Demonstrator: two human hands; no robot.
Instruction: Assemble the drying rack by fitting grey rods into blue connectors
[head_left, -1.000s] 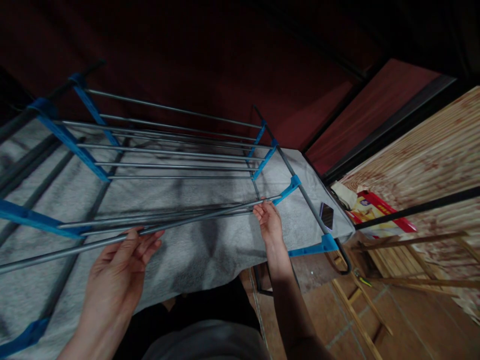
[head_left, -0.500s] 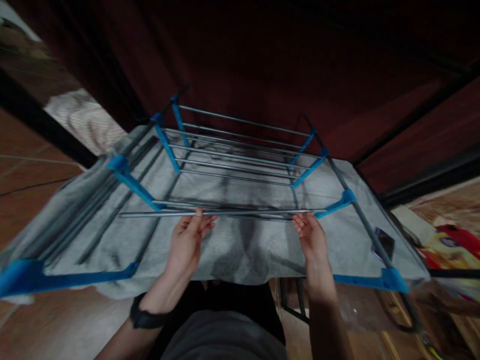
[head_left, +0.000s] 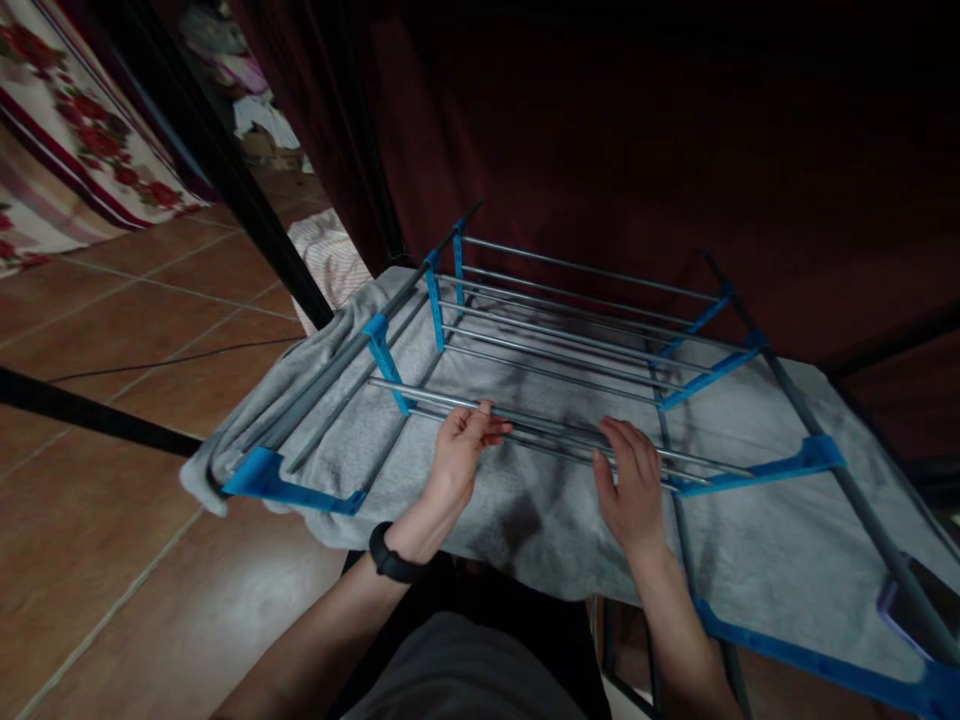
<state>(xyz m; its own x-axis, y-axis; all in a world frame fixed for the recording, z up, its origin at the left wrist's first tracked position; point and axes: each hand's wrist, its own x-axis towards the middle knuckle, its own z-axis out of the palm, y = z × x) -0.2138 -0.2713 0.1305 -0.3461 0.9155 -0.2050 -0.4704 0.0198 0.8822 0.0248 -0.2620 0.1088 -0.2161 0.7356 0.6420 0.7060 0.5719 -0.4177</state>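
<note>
A shelf rack of grey metal tubes (head_left: 810, 395) and blue plastic brackets (head_left: 787, 460) lies on a grey cloth (head_left: 555, 560). My left hand (head_left: 457, 450), with a black band on its wrist, pinches a loose thin metal rod (head_left: 412, 391) between thumb and fingers. The rod runs slantwise above the near crossbars, between two facing blue brackets. Over its right part, my right hand (head_left: 634, 480) has its fingers stretched and thumb apart; whether it touches the rod I cannot tell. Several crossbars (head_left: 555, 335) are fitted between the brackets farther back.
A phone-like dark object (head_left: 911, 605) lies by the right tube. More loose tubes (head_left: 330, 430) rest at the left on the cloth. Black frame posts (head_left: 217, 160) and a dark red curtain (head_left: 600, 150) stand around the table. Tiled floor (head_left: 105, 500) shows at left.
The view has swung left, showing more floor and a flowered cloth. The rod has tilted, its right end nearer me. My right hand's fingers have loosened from the rod and straightened.
</note>
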